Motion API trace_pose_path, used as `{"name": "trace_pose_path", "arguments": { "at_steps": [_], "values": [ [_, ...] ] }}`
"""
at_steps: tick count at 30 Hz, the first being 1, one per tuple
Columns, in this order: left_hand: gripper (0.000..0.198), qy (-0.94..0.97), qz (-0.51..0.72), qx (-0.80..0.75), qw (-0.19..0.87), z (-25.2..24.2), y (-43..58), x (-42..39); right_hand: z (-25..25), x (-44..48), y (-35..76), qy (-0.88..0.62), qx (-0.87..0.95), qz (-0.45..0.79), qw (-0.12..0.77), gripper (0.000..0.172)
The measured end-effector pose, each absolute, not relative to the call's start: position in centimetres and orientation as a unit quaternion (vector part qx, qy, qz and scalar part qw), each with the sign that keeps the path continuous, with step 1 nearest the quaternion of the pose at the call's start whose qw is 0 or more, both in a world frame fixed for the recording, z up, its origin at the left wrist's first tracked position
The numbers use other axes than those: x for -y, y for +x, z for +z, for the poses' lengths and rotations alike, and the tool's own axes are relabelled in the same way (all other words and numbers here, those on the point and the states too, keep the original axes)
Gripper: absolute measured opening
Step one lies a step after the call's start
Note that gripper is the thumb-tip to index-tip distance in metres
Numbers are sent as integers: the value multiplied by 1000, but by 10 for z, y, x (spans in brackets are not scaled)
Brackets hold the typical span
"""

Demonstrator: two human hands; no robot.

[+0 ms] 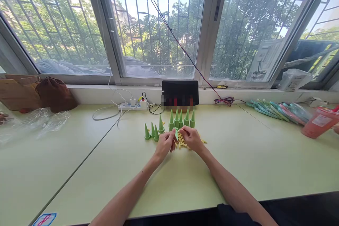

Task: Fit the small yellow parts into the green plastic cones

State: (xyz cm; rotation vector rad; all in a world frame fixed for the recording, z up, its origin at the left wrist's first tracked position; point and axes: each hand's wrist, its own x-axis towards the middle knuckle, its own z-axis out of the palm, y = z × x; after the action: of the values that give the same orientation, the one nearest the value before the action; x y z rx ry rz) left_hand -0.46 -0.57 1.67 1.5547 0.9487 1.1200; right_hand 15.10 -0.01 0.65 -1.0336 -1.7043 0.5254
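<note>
Bare forearms (131, 190) are reaching across a pale counter (169, 187), where the left hand (165, 143) is pinching a small green piece (176, 134) between thumb and curled fingers, nearly closed. The right hand (191, 137) is hovering just beside it, fingers bent inward; whether its tips are gripping anything, one cannot tell. The green piece is sitting between the two hands, by a heap of yellow bits (182, 145). A slackening left pinch could be dropping it among them, a low right wrist could be scattering the bits, and a forward nudge of the knuckles could be toppling the cones (161, 126) just beyond. The green piece's narrow end is seemingly pointing down and toward the person, its long axis running near upright in view, its exact tilt unclear. Nine green cones are standing points up, four to the left, five straight ahead. Farther out, a dark screen (180, 90) is standing below the window (164, 35), a power strip (135, 106) is feeding cables to its left, and a red drink (319, 123) is standing far right.
</note>
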Motion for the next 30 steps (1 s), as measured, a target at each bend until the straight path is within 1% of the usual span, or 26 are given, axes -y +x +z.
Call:
{"name": "trace_pose_path", "arguments": {
  "at_steps": [8, 17, 26, 30],
  "values": [
    [49, 662, 435, -380, 478, 14, -7, 6, 6, 0, 152, -438, 696, 222, 523, 38],
    [44, 711, 445, -377, 392, 6, -8, 4, 5, -2, 149, -455, 690, 211, 522, 45],
    [35, 718, 478, -375, 340, 6, -8, 2, 4, -2, 146, -445, 685, 237, 526, 45],
    [29, 700, 474, -390, 363, 9, -7, 3, 4, -3, 144, -444, 678, 228, 540, 42]
  ]
}}
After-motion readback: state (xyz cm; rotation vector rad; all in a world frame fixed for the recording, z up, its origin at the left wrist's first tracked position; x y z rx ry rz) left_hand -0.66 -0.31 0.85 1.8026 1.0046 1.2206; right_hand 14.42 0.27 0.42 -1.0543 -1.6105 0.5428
